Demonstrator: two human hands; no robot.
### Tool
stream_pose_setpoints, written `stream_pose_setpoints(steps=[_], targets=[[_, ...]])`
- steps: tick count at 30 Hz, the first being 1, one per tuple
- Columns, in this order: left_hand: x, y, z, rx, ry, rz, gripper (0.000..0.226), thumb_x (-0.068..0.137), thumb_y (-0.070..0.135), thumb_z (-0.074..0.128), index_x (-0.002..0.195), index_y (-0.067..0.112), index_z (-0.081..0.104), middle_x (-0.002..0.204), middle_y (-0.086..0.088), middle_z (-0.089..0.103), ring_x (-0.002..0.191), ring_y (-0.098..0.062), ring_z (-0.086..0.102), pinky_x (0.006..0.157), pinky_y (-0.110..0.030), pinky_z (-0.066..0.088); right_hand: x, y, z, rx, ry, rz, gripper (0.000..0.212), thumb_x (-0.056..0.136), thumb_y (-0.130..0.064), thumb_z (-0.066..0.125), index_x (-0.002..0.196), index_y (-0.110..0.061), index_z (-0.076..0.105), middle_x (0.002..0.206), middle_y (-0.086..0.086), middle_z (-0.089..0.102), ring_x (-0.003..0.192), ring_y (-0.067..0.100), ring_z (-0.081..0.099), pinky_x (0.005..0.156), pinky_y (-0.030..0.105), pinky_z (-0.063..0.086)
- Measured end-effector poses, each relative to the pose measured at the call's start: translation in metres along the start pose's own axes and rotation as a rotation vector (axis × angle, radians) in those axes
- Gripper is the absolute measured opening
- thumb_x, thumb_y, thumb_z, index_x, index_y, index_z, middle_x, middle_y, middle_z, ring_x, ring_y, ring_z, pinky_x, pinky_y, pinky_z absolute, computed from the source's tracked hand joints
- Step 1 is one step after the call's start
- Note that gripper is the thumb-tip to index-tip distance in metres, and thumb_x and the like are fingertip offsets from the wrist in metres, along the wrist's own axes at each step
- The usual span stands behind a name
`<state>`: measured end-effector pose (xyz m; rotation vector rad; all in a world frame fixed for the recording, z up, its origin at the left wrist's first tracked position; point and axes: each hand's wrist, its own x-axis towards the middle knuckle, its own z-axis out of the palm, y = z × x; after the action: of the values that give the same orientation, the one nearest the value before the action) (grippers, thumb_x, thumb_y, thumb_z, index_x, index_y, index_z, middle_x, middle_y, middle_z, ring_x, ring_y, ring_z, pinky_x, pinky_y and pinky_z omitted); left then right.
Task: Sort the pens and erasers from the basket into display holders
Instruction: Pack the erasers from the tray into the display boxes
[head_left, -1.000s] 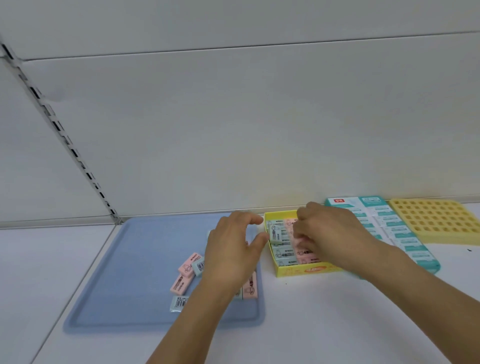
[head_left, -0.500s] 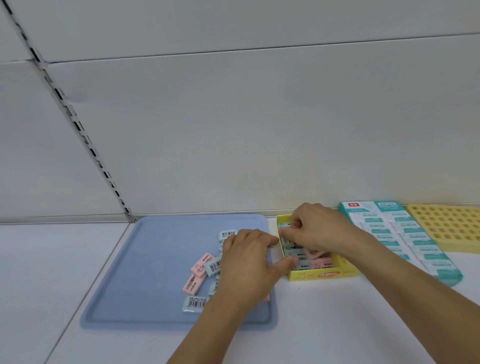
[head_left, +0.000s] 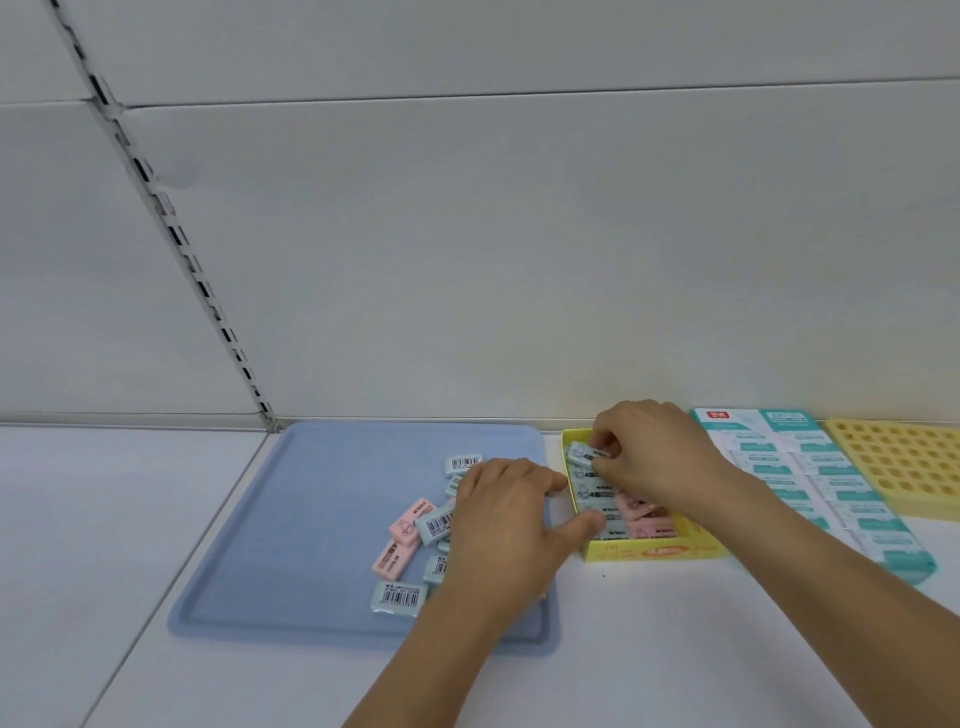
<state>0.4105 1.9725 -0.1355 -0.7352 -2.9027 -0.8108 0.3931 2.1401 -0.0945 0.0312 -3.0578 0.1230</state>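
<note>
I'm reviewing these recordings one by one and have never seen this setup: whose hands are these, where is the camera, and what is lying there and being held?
No machine here: a person works with bare hands, filmed by one wide-angle camera worn on the head, looking forward and down, so the arms enter from the bottom edge.

On the white shelf surface lies a blue tray with loose wrapped erasers, among them a pink eraser and a pale blue eraser showing its barcode. Right of the tray is a small yellow display box, partly filled with erasers in rows. Further right lie a teal box of erasers and a yellow holder with round holes.

The right hand pinches a pale blue eraser at the far end of the yellow box. The left hand rests over the loose erasers; whether it grips one is hidden.
</note>
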Motion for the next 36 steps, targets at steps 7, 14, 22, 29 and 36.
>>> stream_pose_setpoints(steps=[7, 14, 22, 29, 36], targets=[[0.001, 0.002, -0.004, 0.011, -0.002, 0.021, 0.047, 0.085, 0.065, 0.052, 0.112, 0.030, 0.066, 0.109, 0.012, 0.063, 0.109, -0.011, 0.048, 0.103, -0.031, 0.031, -0.004, 0.003, 0.010, -0.107, 0.106, -0.107, 0.026, 0.098, -0.034, 0.044, 0.104, -0.030, 0.069, 0.103, -0.004, 0.053, 0.084, 0.016, 0.042, 0.068, 0.030, 0.030], [0.031, -0.052, -0.063, -0.002, 0.028, -0.134, 0.031, 0.100, 0.023, 0.050, 0.129, 0.024, 0.060, 0.129, 0.006, 0.059, 0.124, -0.015, 0.047, 0.101, -0.032, 0.040, -0.007, -0.027, -0.001, 0.188, 0.168, -0.246, 0.021, 0.097, -0.029, 0.054, 0.110, -0.027, 0.070, 0.100, -0.004, 0.062, 0.097, 0.017, 0.054, 0.076, 0.029, 0.032], [0.040, -0.070, -0.068, 0.064, -0.262, -0.117, 0.016, 0.092, 0.014, 0.061, 0.105, 0.014, 0.069, 0.097, -0.001, 0.069, 0.093, -0.021, 0.064, 0.073, -0.028, 0.047, 0.012, -0.075, 0.006, 0.117, -0.091, -0.303, 0.020, 0.089, -0.038, 0.059, 0.095, -0.025, 0.072, 0.095, -0.005, 0.070, 0.094, 0.019, 0.057, 0.082, 0.033, 0.039], [0.024, -0.076, -0.069, -0.634, 0.064, -0.500, 0.007, 0.094, 0.011, 0.054, 0.088, 0.015, 0.055, 0.078, -0.001, 0.057, 0.068, -0.015, 0.052, 0.060, -0.025, 0.042, 0.022, -0.090, 0.008, 0.302, -0.301, -0.212, 0.015, 0.080, -0.026, 0.071, 0.088, -0.014, 0.071, 0.088, 0.000, 0.070, 0.082, 0.016, 0.064, 0.071, 0.033, 0.053], [0.000, -0.052, -0.066, -1.200, 0.127, -0.574, 0.015, 0.092, 0.005, 0.051, 0.079, 0.012, 0.047, 0.061, 0.000, 0.038, 0.051, -0.012, 0.034, 0.045, -0.024, 0.029, 0.014, -0.083, 0.018, 0.415, -0.153, -0.278, 0.032, 0.087, -0.021, 0.060, 0.118, -0.026, 0.056, 0.091, -0.011, 0.051, 0.086, 0.011, 0.048, 0.072, 0.028, 0.038]])
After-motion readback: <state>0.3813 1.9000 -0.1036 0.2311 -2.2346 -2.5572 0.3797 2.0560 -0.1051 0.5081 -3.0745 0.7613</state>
